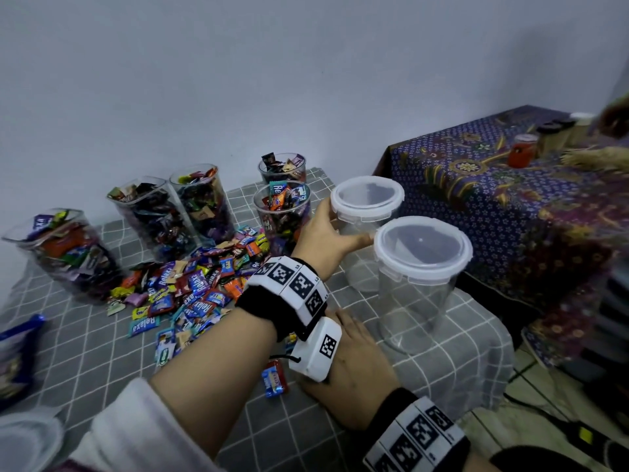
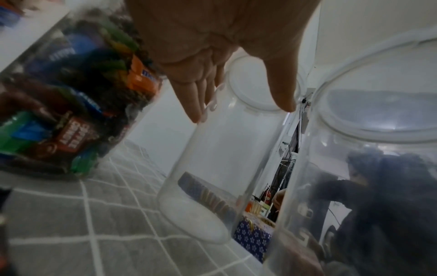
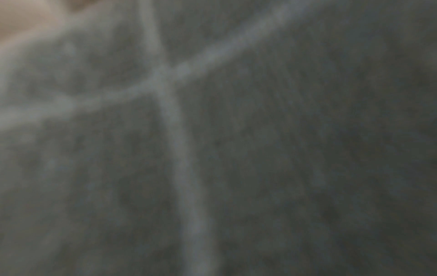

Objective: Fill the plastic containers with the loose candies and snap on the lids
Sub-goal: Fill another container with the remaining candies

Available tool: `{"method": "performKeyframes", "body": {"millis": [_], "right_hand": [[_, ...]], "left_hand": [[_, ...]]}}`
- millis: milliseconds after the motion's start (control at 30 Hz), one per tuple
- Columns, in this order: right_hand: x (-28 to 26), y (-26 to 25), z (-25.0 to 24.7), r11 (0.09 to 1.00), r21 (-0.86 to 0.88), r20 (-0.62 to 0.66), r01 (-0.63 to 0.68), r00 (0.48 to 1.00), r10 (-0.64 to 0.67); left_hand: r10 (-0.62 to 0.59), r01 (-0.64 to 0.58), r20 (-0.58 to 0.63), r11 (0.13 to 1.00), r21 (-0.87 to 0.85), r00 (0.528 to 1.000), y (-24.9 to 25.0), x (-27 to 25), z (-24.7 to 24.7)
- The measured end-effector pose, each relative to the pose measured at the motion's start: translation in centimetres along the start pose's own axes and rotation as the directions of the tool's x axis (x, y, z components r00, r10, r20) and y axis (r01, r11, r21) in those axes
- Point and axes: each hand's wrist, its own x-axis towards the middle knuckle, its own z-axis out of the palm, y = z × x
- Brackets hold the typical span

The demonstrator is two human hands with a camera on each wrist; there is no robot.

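The left hand (image 1: 328, 235) reaches forward, fingers spread around the far empty tub (image 1: 366, 229) but not squeezing it. The tub stands upright with its lid (image 1: 367, 198) on. The right hand (image 1: 354, 369) lies flat on the counter (image 1: 102, 342), nearer the other lidded tub (image 1: 420, 287). The candies (image 1: 194, 291) lie to the left. The left wrist view shows the fingers (image 2: 196, 100) touching the tub's wall. The right wrist view shows only blurry cloth.

Left forearm crossing over the right, left hand (image 1: 328, 238) reaching forward, fingers (image 2: 197, 104) extended, thumb spread, right hand (image 1: 354, 364) lying palm-down, flat
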Motion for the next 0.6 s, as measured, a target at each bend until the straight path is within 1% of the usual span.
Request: {"method": "performKeyframes", "body": {"millis": [67, 133, 167, 200, 233, 333, 467, 600], "right_hand": [[-0.1, 0.1, 0.1, 1.000, -0.005, -0.035, -0.011, 0.999, 0.011], [-0.1, 0.1, 0.1, 0.998, -0.030, 0.036, -0.063, 0.997, 0.064], [-0.1, 0.0, -0.1, 0.994, -0.039, 0.038, -0.105, 0.994, 0.106], [-0.1, -0.2, -0.2, 0.992, -0.053, -0.017, -0.114, 0.993, 0.113], [-0.1, -0.4, -0.3, 0.992, -0.064, -0.044, -0.105, 0.994, 0.102], [-0.3, -0.6, -0.8, 0.994, -0.107, 0.006, -0.032, 0.999, 0.032], [-0.3, -0.5, -1.0, 0.987, -0.157, 0.065, -0.036, 0.997, 0.047], [-0.5, -1.2, -1.4, 0.986, -0.161, 0.111, -0.045, 0.992, 0.064]], "left_hand": [[0.027, -0.028, -0.038, 0.999, -0.024, 0.999, 0.6, -0.3, -0.7], [0.063, -0.067, -0.063, 0.996, -0.057, 0.996, 1.6, -0.8, -1.5], [0.078, -0.084, -0.074, 0.994, -0.075, 0.994, 2.2, -1.2, -2.1], [0.093, -0.101, -0.082, 0.990, -0.101, 0.992, 2.8, -1.6, -2.7], [0.109, -0.120, -0.088, 0.985, -0.127, 0.990, 3.5, -2.1, -3.4], [0.151, -0.170, -0.141, 0.976, -0.133, 0.978, 5.1, -3.8, -5.9], [0.164, -0.183, -0.165, 0.977, -0.106, 0.972, 5.8, -6.8, -9.9], [0.141, -0.150, -0.182, 0.988, -0.038, 0.973, 5.1, -10.9, -13.3]]}}
